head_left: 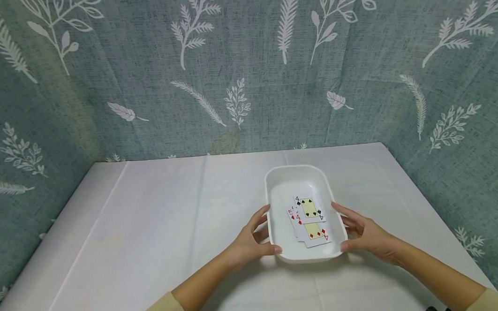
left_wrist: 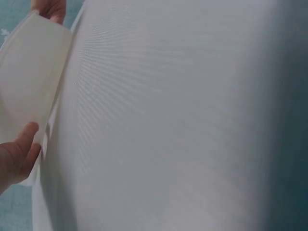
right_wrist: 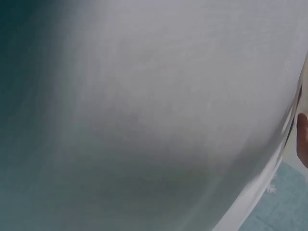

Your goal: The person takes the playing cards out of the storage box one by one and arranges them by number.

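Note:
A white rectangular tray with rounded corners is held between both hands over the table. My left hand grips its left side, thumb at the near corner and fingers spread along the wall. On the opposite side my right hand grips the tray in the same way. Inside lie several overlapping playing cards: a four of spades on top, a four of diamonds below it, and a mostly covered five of diamonds. In the left wrist view the tray's outer side shows between both hands.
A white cloth covers the table. Green-grey fabric with white leaf prints hangs behind it and along both sides. The tray casts a shadow on the cloth by its near end.

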A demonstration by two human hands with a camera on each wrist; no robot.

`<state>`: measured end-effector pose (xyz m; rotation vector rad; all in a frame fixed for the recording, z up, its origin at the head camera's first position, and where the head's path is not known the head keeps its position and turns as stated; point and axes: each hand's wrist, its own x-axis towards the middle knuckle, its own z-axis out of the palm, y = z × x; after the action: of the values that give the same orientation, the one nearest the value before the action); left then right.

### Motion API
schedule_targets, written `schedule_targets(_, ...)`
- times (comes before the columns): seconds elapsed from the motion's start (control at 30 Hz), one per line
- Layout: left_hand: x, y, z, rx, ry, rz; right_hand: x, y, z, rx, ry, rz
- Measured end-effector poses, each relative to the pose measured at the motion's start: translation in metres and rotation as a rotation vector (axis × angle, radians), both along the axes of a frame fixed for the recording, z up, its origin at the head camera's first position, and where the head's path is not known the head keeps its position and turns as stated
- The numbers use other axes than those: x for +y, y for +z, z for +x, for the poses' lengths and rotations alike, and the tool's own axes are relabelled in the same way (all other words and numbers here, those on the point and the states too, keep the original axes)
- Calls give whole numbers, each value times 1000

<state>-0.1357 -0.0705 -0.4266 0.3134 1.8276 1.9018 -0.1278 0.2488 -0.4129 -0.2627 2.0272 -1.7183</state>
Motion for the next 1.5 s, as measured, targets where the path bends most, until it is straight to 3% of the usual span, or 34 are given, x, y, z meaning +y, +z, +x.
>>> schedule_targets(0.8, -37, -1, 17, 16, -10, -18, -29, -5, 6, -22, 35, -51)
schedule_targets(1.5, -53, 3, 19, 9, -6, -61, -45, -5, 7, -89, 40, -178)
